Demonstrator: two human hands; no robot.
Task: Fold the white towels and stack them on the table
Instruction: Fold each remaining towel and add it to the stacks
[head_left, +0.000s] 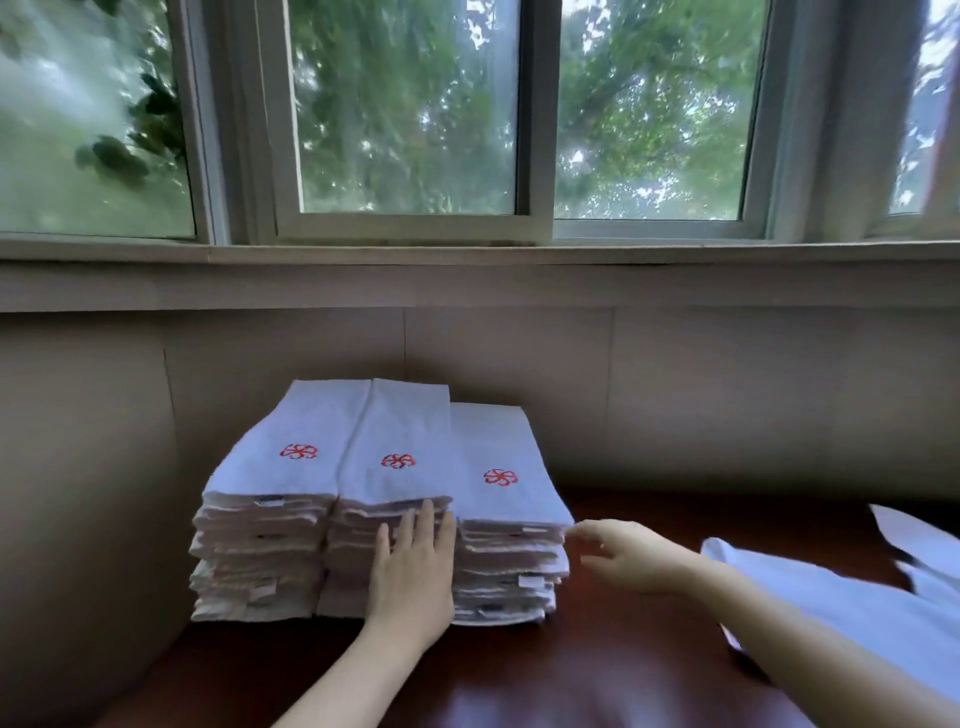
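Three stacks of folded white towels with red flower marks stand side by side on the dark red-brown table (597, 670): a left stack (270, 499), a middle stack (397, 457) and a lower right stack (498, 467). My left hand (415, 571) lies flat, fingers straight, against the front of the middle stack. My right hand (623, 556) reaches the front right corner of the right stack's top towel, fingers relaxed and blurred. Unfolded white towels (852, 608) lie at the table's right, partly behind my right forearm.
A beige wall panel (675, 405) and a window sill (467, 254) run behind the stacks. A beige surface (88, 519) borders the table on the left.
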